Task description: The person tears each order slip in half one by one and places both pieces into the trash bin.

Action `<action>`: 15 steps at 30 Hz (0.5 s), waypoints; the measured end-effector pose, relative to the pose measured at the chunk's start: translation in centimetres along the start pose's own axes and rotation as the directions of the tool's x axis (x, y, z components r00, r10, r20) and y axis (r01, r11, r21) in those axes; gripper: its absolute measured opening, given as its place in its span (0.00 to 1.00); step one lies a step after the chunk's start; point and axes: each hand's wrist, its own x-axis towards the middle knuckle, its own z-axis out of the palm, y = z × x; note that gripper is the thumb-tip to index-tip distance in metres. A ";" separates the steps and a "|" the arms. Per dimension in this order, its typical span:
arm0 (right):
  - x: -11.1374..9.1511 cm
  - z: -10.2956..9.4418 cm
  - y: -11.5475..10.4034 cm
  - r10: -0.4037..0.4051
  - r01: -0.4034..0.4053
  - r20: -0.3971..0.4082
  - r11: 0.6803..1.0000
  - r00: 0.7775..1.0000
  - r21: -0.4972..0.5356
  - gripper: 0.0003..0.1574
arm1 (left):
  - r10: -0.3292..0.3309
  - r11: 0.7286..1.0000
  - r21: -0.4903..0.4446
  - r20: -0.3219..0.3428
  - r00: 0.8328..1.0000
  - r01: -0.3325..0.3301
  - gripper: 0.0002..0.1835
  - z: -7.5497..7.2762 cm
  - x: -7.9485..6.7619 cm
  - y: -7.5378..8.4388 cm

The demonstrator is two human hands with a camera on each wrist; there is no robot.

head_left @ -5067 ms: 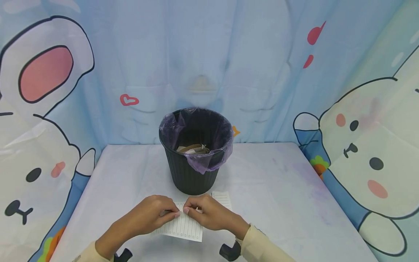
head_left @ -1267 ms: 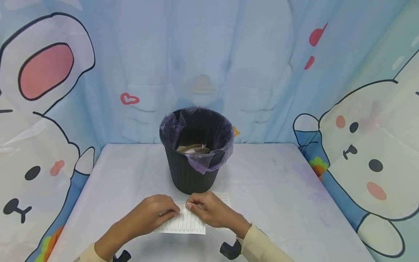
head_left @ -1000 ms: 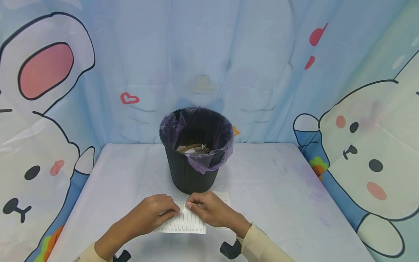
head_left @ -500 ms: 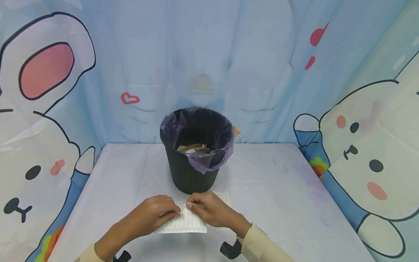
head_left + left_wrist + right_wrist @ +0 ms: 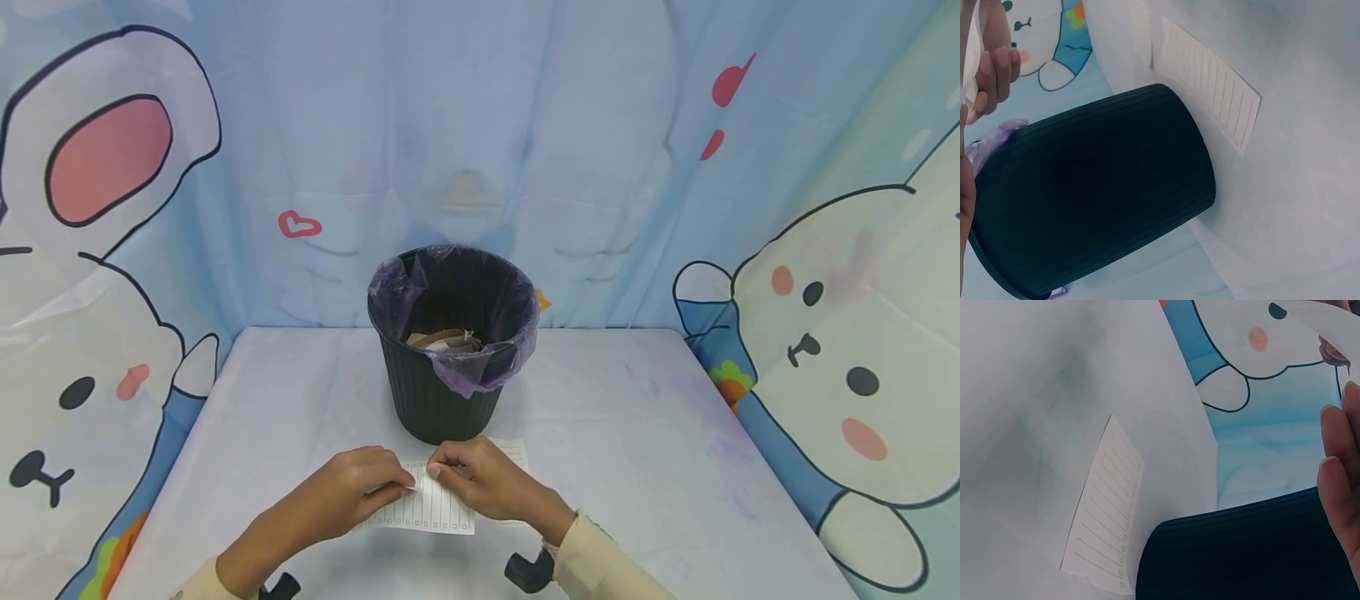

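Observation:
My left hand (image 5: 363, 483) and right hand (image 5: 480, 479) are close together in front of the bin, each pinching a white checklist sheet (image 5: 442, 512) with thumb and fingers near its upper part. Ruled lines and small boxes run along the sheet. The left wrist view shows a pale edge of the held sheet (image 5: 971, 56) between both hands. In the right wrist view the held sheet (image 5: 1329, 322) curves above my right fingers (image 5: 1337, 444). Another ruled sheet (image 5: 513, 452) lies on the table behind my right hand, partly hidden. Whether the held sheet is torn is hidden by my fingers.
A black ribbed bin (image 5: 438, 404) with a purple liner (image 5: 480, 371) stands just beyond the hands, holding paper and cardboard scraps (image 5: 446, 340). The white table (image 5: 637, 467) meets a blue cartoon curtain (image 5: 465, 125) behind the bin.
Over five seconds the held sheet's lower edge has swung from slanted to nearly level and risen a little. My right hand shifted slightly right; in the last second both hands stay almost still.

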 end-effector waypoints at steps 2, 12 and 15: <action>0.0 0.0 0.0 -0.006 0.006 0.000 1.000 1.000 -0.001 0.08 | 0.012 1.000 0.003 -0.003 1.000 -0.012 0.08 0.0 0.0 0.0; 0.0 0.0 0.0 -0.012 0.012 -0.001 1.000 1.000 -0.001 0.08 | 0.050 0.999 0.009 -0.023 0.998 -0.050 0.10 0.0 -0.1 0.0; 0.0 0.0 0.0 -0.002 0.002 0.005 1.000 1.000 0.007 0.08 | 0.049 0.999 0.010 -0.022 0.999 -0.049 0.09 0.0 -0.2 -0.1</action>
